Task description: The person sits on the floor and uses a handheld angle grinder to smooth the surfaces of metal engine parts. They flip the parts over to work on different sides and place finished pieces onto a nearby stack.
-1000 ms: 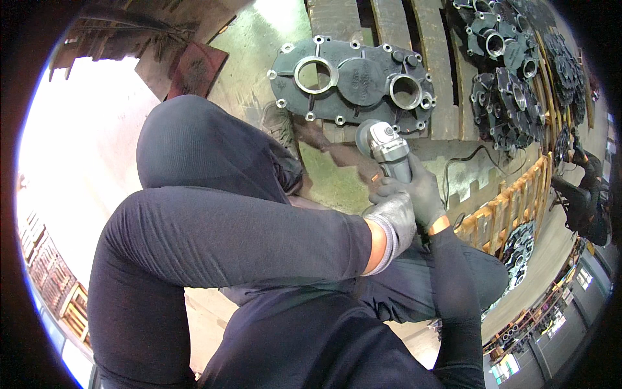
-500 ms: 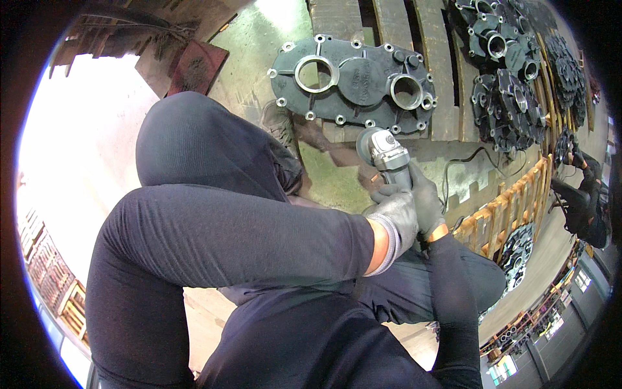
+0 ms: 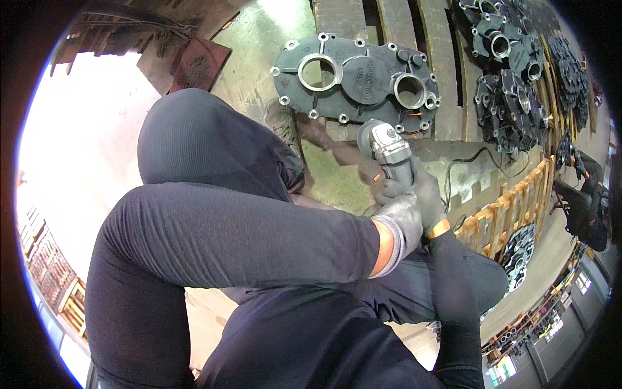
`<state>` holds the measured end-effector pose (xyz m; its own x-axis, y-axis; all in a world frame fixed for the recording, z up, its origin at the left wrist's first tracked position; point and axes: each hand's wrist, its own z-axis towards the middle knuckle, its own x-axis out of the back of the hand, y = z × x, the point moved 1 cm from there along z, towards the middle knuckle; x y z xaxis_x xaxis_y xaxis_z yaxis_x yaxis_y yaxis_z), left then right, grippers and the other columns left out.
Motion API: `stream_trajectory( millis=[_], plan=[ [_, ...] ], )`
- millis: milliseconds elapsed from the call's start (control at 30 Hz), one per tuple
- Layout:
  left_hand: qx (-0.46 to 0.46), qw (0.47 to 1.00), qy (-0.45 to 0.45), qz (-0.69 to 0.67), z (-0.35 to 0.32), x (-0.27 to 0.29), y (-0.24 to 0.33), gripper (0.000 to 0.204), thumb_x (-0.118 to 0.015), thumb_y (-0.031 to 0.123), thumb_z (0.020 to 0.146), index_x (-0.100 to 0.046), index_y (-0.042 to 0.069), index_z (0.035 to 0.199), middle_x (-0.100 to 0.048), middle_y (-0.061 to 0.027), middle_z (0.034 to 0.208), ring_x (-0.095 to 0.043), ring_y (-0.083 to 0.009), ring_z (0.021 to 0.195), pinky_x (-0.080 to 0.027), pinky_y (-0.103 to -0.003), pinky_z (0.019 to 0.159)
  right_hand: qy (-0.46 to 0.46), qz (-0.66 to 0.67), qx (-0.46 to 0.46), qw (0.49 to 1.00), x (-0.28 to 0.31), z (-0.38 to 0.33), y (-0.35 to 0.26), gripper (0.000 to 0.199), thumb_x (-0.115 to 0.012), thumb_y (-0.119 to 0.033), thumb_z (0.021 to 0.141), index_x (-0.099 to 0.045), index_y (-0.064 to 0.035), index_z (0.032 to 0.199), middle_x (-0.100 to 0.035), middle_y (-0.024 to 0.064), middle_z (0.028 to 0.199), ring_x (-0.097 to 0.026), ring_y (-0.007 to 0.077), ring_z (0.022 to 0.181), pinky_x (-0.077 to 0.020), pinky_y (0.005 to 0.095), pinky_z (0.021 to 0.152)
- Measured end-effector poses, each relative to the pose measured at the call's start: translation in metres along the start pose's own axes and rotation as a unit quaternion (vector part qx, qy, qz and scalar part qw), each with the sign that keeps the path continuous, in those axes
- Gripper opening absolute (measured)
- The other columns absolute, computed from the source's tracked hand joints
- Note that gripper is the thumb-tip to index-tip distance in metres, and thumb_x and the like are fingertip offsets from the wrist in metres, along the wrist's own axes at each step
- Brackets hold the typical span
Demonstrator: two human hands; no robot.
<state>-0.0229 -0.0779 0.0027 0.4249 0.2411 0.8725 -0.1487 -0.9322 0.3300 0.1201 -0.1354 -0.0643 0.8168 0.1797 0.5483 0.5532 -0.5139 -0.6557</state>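
Grinder [image 3: 394, 159]: head view; disc [image 3: 367, 139] at near edge of cover [image 3: 366, 81], contact unclear.
Right hand [image 3: 426, 198]: fingers closed around grinder body; nearer to cover.
Left hand [image 3: 403, 217]: curled on grinder's rear, grip partly hidden.
Cover: lies on pallet [image 3: 440, 52], ahead and mostly left of both hands; long axis crosswise, left to right.

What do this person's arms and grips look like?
Long, plain black fabric sleeves cover both arms. The left grip wears a grey work glove with a paler, ribbed knit cuff. The right grip wears a similar grey work glove; its cuff is hard to make out.
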Motion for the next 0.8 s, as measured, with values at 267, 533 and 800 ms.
stream_trajectory(
  millis=[267, 533, 800],
  plan=[
    [0.012, 1.000, 0.001, 0.009, 0.007, 0.005, -0.004, 0.025, -0.069, 0.024, 0.095, -0.087, 0.016, 0.111, -0.082, -0.0042, 0.097, -0.079, -0.0269, 0.086, -0.059, -0.046, 0.070, -0.002, 0.017, -0.006, 1.000, 0.003, 0.001, -0.002, 0.045, -0.068, -0.024, 0.104, -0.060, 0.0019, 0.140, -0.077, 0.0190, 0.117, -0.078, 0.0260, 0.099, -0.0641, 0.0395, 0.086],
    [0.046, 0.998, -0.042, -0.028, 0.008, 0.010, -0.008, 0.027, -0.070, 0.027, 0.094, -0.087, 0.017, 0.112, -0.082, -0.0042, 0.100, -0.078, -0.0254, 0.093, -0.059, -0.047, 0.075, -0.035, 0.267, -0.146, 0.952, -0.003, -0.010, 0.012, 0.054, -0.084, -0.021, 0.092, -0.064, 0.0005, 0.137, -0.077, 0.0173, 0.121, -0.077, 0.0253, 0.102, -0.0619, 0.0395, 0.088],
    [0.000, 0.999, -0.034, -0.022, -0.005, 0.007, 0.015, 0.020, -0.073, 0.021, 0.090, -0.085, 0.013, 0.104, -0.078, -0.0037, 0.090, -0.074, -0.0267, 0.082, -0.054, -0.044, 0.074, -0.068, 0.092, -0.093, 0.989, -0.001, 0.002, -0.039, 0.075, -0.089, -0.020, 0.080, -0.058, -0.0027, 0.146, -0.076, 0.0171, 0.121, -0.074, 0.0254, 0.105, -0.0589, 0.0409, 0.093]
  ],
)
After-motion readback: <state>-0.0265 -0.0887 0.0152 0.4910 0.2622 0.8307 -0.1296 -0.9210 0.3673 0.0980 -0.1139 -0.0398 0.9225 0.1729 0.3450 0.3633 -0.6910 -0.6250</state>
